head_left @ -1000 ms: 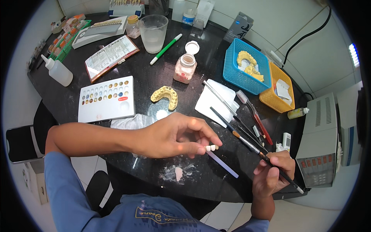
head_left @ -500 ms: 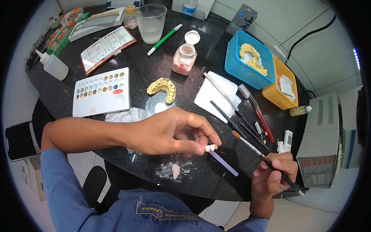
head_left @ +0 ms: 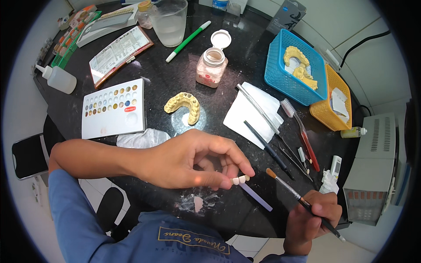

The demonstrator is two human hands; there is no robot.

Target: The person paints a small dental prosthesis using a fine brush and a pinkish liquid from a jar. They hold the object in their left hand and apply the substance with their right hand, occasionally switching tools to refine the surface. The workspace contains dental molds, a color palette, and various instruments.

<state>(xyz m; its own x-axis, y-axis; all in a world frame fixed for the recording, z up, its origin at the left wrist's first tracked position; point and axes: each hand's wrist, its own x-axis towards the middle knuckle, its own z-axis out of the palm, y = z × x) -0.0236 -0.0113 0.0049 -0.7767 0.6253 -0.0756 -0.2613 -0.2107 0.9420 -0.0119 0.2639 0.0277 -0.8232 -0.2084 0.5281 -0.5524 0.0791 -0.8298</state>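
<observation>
Between the thumb and fingertips of my left hand (head_left: 199, 160) is a small dental bridge (head_left: 241, 180) of a few white tooth crowns. My right hand (head_left: 312, 215) grips a paintbrush (head_left: 291, 190) by its dark handle, the brown bristles pointing up and left, a short way right of the bridge. A lilac strip (head_left: 256, 198) lies just below the bridge. Below my left hand a pink flake (head_left: 198, 203) sits in a white powdery smear. Beyond that hand rests a yellow plaster dental cast (head_left: 183, 106), horseshoe-shaped.
An open jar of pink powder (head_left: 211, 68) stands at the back, near a plastic cup (head_left: 170, 26). A white palette (head_left: 114, 109) lies left. Right are a white tissue (head_left: 245, 116), a red toothbrush (head_left: 302, 133), a blue basket (head_left: 274, 68) with casts, and a yellow basket (head_left: 333, 118).
The whole view has shifted slightly, so objects at the right sit farther right. Both hands keep their grips, and the brush stays close to the bridge.
</observation>
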